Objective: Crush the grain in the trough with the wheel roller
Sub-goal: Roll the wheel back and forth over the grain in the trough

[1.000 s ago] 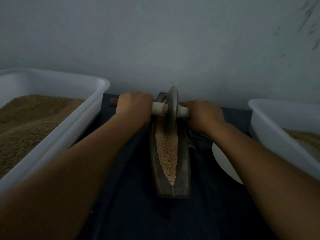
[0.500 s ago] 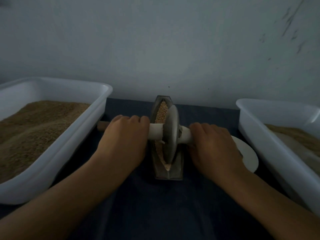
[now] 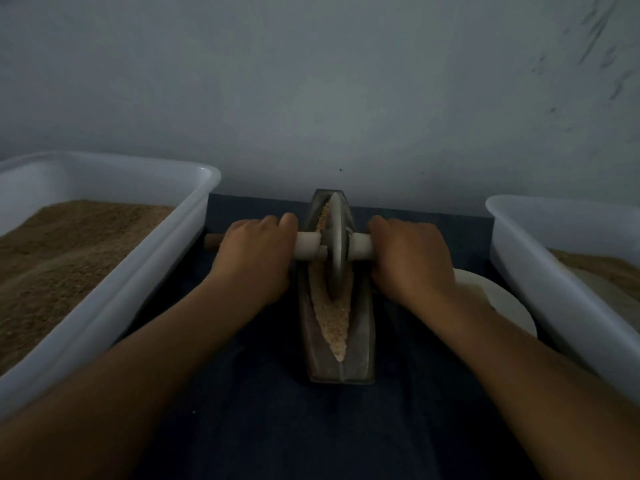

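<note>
On my bench (image 3: pixel 311 427) the trough (image 3: pixel 362 341) lies between two white tubs. The wheel roller (image 3: pixel 335 251) has rolled back from the near end to mid-trough, so another pass has crushed the grain (image 3: pixel 334 323). My left hand (image 3: pixel 254 258) and right hand (image 3: pixel 410 261) clench the axle.
</note>
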Demonstrator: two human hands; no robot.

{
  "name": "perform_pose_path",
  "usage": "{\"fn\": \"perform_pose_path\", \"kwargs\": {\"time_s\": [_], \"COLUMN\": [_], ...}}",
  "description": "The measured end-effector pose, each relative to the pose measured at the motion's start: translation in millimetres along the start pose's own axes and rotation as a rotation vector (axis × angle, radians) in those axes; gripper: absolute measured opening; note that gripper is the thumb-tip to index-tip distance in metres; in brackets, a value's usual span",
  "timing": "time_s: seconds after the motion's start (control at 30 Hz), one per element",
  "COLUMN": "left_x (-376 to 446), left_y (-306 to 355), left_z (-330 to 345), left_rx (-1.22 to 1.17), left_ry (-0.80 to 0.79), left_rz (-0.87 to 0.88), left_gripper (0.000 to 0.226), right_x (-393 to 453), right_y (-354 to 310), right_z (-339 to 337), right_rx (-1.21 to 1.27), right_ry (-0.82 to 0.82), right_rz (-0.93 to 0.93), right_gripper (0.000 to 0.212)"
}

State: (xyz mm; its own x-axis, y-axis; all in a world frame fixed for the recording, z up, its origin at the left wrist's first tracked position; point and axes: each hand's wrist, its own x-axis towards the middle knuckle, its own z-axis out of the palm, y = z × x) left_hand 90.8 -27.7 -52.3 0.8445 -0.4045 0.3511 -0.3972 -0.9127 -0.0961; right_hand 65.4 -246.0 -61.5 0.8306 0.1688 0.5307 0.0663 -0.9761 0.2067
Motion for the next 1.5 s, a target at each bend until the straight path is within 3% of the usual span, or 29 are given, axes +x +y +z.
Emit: {"fn": "perform_pose_path", "kwargs": {"time_s": [0.13,0.37,0.6,0.97,1.07,1.3,1.4,1.5], "left_x": [37.6,72.5,43.9,-32.1,-49.2,-52.0,-37.0,-11.0], "left_y": [-5.5,-12.5,-7.4,11.8,13.9,17.7,12.3,7.3], "left_z": [8.8,13.3,9.5,-11.6,-20.4,-20.2,-11.5,-1.4], "left_rx": [0.01,-0.049,-0.032,0.059,0.063,0.084,0.082,0.055], "left_ry": [-0.03,-0.082,-0.112,0.099,0.161,0.179,0.124,0.039], "left_rz": [-0.053,-0.089,-0.142,-0.079,-0.028,-0.02,-0.05,-0.087], "left_gripper": [0.038,0.03,0.032,0.037,0.046,0.037,0.045,0.039], "right_x": [34.2,81.1,50.5,-39.5,-57.1,-63.2,-44.5,-17.1], "right_y": [9.2,21.5,12.8,-9.5,-13.9,-12.8,-8.6,-4.2], "right_z": [13.2,20.5,17.2,-32.0,-43.6,-45.8,-30.6,-14.4], "right_rx": [0.015,0.071,0.024,0.063,0.133,0.166,0.13,0.033], "right_ry": [-0.087,-0.384,-0.132,0.067,0.063,0.059,0.068,0.017], "right_rz": [0.017,0.067,0.003,-0.036,-0.028,-0.016,-0.027,-0.007], "right_gripper": [0.024,0.03,0.018,0.021,0.018,0.02,0.021,0.023]}}
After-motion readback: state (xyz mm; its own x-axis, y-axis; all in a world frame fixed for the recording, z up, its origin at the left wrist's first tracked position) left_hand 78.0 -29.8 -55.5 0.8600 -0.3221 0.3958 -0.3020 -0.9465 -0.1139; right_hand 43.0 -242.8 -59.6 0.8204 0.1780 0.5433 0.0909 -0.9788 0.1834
